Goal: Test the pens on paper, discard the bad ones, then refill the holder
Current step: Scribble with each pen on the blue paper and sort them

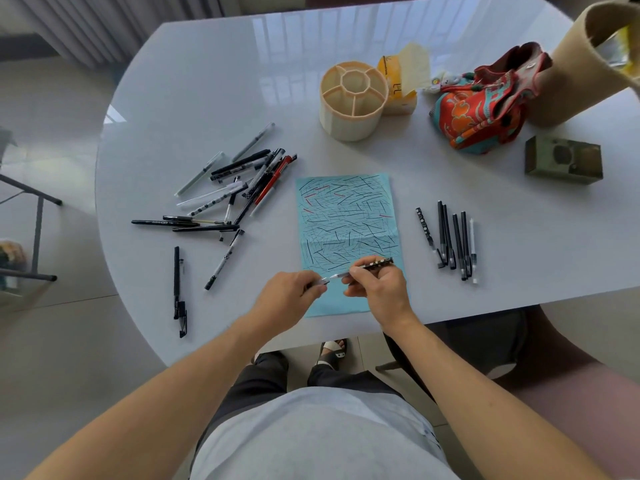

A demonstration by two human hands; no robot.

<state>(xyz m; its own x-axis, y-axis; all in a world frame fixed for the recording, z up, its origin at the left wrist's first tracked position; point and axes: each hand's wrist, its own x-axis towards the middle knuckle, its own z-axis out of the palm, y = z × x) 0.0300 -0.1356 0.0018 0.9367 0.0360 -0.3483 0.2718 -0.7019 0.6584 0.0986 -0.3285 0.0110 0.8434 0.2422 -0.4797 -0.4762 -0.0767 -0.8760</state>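
Both grips are busy over the near end of the blue paper point(346, 216). The right hand point(375, 289) pinches the barrel of a spotted pen point(370, 265) between thumb and curled fingers, and the left hand point(291, 299) pinches a small cap point(322, 282) at its fingertips.

The pen's long axis runs from the bare tip, which points left toward the cap, up and to the right past the right grip. Cap and tip lie on almost 1 line, very close but apart, with a small gap between them. I judge that the pen is either just uncapped for a test or about to be capped; I cannot tell which. Either way, the coming move turns on this line: the cap must travel along the pen's axis, not across it.

From the grips, the paper lies directly below and beyond, already full of strokes. A loose heap of pens point(239, 188) lies far to the left of the left grip, and a neat row of 6 pens point(450, 237) lies to the right of the right grip. The holder point(353, 102) stands beyond the paper on the worktop point(207, 81), and no pens show in it.
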